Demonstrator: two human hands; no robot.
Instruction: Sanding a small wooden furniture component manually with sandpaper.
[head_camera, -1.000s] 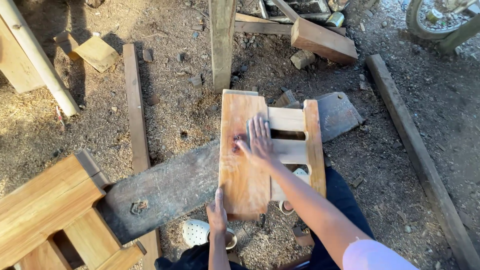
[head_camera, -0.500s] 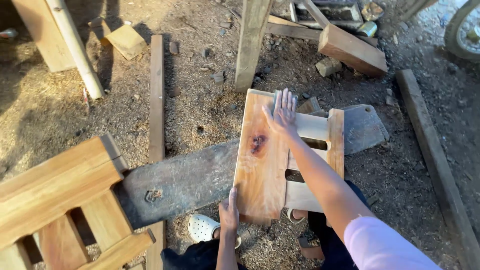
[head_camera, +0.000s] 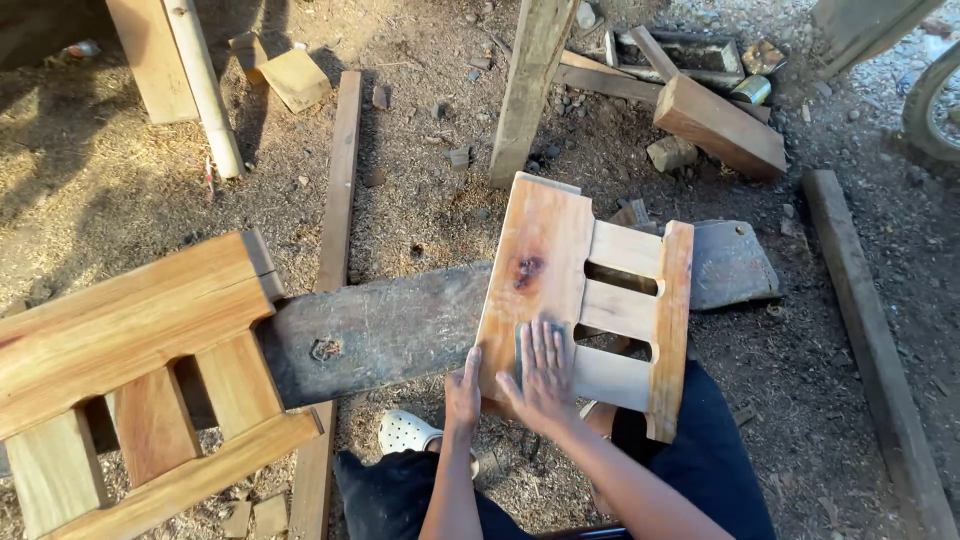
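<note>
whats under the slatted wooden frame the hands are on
The light slatted wooden frame rests across a weathered grey plank; dirt and a dark trouser leg show through. The plank's covered stretch is hidden.

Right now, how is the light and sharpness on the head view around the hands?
Head view: low sun lights the wooden frame warmly, no glare; right hand and left hand are sharp; the upper left ground lies in deep shadow; edges bend slightly from the wide lens.
</note>
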